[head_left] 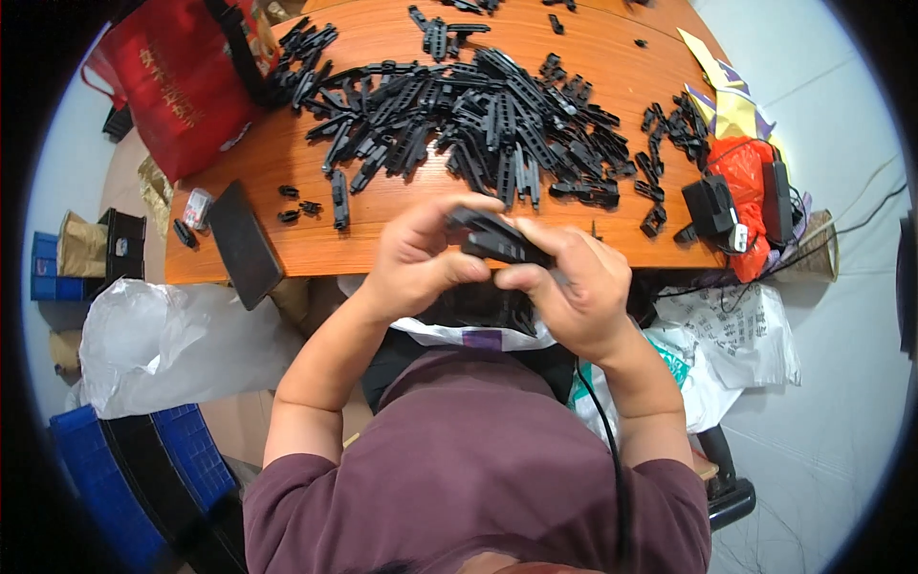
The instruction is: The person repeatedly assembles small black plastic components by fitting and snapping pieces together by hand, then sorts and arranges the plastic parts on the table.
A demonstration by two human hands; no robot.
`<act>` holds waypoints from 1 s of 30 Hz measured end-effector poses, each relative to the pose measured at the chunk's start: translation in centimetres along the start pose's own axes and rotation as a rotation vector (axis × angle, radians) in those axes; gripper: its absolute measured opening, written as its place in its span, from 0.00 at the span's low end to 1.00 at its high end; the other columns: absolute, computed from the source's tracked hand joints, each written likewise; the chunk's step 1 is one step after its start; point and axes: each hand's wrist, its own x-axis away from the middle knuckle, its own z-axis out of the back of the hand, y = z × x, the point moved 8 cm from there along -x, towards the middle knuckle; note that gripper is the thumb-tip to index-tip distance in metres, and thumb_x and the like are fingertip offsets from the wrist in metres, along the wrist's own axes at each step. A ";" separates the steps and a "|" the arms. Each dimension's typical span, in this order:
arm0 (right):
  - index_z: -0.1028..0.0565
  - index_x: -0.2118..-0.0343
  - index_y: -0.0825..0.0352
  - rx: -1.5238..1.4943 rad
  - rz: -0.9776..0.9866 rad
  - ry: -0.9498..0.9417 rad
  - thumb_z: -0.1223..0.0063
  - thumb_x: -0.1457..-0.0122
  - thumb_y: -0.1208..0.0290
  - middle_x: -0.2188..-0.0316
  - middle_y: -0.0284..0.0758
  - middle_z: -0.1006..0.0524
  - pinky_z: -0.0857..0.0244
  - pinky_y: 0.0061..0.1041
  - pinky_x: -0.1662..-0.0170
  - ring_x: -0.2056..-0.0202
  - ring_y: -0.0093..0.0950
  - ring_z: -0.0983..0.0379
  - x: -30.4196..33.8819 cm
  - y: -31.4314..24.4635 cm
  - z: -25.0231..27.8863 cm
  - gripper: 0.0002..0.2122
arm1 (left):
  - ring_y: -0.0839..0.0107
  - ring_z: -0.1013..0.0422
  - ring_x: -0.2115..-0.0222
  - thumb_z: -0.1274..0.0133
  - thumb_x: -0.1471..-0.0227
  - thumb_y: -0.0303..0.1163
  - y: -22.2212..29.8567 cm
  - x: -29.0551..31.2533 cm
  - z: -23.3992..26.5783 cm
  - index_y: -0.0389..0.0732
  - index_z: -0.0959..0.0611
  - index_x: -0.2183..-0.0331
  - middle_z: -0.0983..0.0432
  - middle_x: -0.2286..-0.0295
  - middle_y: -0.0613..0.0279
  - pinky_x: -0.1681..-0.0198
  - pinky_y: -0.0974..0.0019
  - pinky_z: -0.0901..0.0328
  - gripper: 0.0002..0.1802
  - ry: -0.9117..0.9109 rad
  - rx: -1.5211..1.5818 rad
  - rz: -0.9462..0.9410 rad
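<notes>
Between my two hands, just in front of the table's near edge, is a long black plastic part (499,239); it is slightly blurred. My left hand (411,253) pinches its left end between thumb and fingers. At the right end, my right hand (580,282) grips it with the thumb below and the fingers on top, hiding that end. Beyond my hands, a large heap of similar black plastic parts (502,120) covers the middle of the wooden table (320,251). One loose upright piece (340,199) and a few small black bits (289,192) lie to the left.
A flat black slab like a phone (244,247) overhangs the table's near left edge, beside a red bag (177,91). Black adapters (710,203) and a red plastic bag (739,165) crowd the right edge. White bags (182,349) and blue crates (105,478) stand lower left.
</notes>
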 end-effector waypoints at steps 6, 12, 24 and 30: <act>0.26 0.67 0.67 0.222 -0.181 -0.383 0.39 0.57 0.68 0.79 0.35 0.28 0.34 0.28 0.73 0.75 0.34 0.28 5.5 2.9 -2.4 0.14 | 0.66 0.29 0.68 0.41 0.60 0.31 3.4 0.3 5.6 0.38 0.19 0.67 0.24 0.71 0.59 0.65 0.64 0.34 0.13 0.314 -1.568 -0.365; 0.24 0.72 0.64 0.556 -0.174 -0.181 0.43 0.54 0.75 0.77 0.34 0.28 0.35 0.30 0.71 0.74 0.34 0.29 2.7 6.4 0.5 0.05 | 0.60 0.30 0.69 0.42 0.59 0.35 4.2 -1.8 9.4 0.40 0.20 0.75 0.25 0.75 0.60 0.66 0.61 0.35 0.09 0.417 -2.074 -0.020; 0.31 0.76 0.65 0.543 -0.079 -0.083 0.42 0.55 0.75 0.71 0.36 0.28 0.34 0.27 0.69 0.68 0.31 0.31 -1.4 7.2 0.5 0.07 | 0.78 0.28 0.72 0.43 0.58 0.19 2.0 -2.9 6.4 0.37 0.30 0.52 0.29 0.70 0.63 0.71 0.77 0.31 0.28 0.405 -0.356 0.130; 0.26 0.72 0.68 -0.348 -0.191 0.083 0.40 0.56 0.82 0.72 0.38 0.27 0.33 0.22 0.70 0.72 0.30 0.29 -2.2 2.3 -1.0 0.08 | 0.79 0.28 0.72 0.45 0.51 0.26 0.1 -3.6 2.8 0.37 0.26 0.59 0.28 0.72 0.65 0.69 0.75 0.28 0.15 0.460 0.073 0.015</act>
